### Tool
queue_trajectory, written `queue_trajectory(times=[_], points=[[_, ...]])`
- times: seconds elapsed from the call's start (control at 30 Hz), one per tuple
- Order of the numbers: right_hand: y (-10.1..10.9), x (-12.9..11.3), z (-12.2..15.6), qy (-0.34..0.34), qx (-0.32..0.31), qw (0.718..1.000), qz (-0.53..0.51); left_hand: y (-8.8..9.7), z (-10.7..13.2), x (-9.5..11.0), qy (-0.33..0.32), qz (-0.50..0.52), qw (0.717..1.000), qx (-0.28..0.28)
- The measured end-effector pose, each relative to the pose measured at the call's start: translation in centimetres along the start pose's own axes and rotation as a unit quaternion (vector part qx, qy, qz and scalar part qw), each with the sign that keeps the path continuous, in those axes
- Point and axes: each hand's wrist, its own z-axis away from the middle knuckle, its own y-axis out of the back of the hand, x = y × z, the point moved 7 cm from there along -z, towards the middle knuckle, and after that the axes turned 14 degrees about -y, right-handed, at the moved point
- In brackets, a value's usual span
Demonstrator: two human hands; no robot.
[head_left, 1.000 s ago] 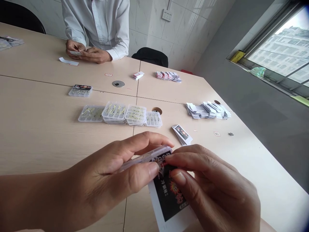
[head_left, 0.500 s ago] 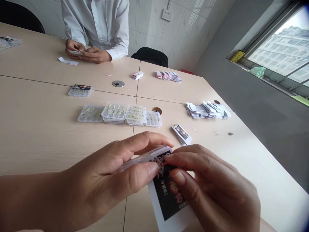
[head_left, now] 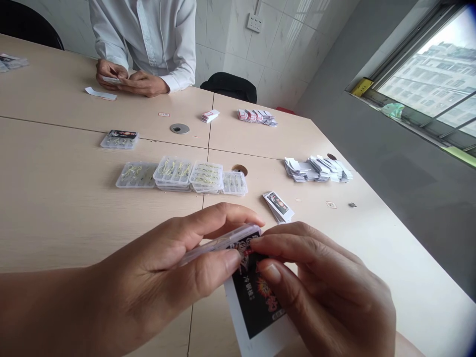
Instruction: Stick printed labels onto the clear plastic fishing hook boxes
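Note:
My left hand [head_left: 186, 267] is closed around a clear plastic box [head_left: 219, 241], held on edge with the fingers behind it and the thumb in front. A black-and-white printed label card [head_left: 253, 297] hangs down from the box's near side, its upper end lying against the box. My right hand [head_left: 327, 287] pinches this card between thumb and fingertips, close to the box's right end. The left thumb also presses on the card's upper part. What the box contains is hidden by my hand and the card.
Clear boxes of fishing hooks [head_left: 173, 171] stand in stacks mid-table, with a labelled box [head_left: 119, 140] behind. Printed cards [head_left: 278, 207] lie at right, near folded white papers [head_left: 318, 169]. Across the table a person's hands [head_left: 132, 82] hold a small item.
The whole view has shifted slightly, so things on the table appear a little further left. My hands, the box and the card keep nearly the same pose.

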Motion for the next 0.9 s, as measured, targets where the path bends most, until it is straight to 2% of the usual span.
queue_trajectory(times=[0.57, 0.9], points=[[0.02, 0.51, 0.12, -0.005, -0.005, 1.000, 0.009, -0.01, 0.47, 0.32, -0.016, -0.053, 0.998, 0.008], [-0.16, 0.57, 0.35, -0.018, -0.019, 1.000, 0.018, 0.05, 0.36, -0.10, -0.010, -0.044, 0.999, 0.007]])
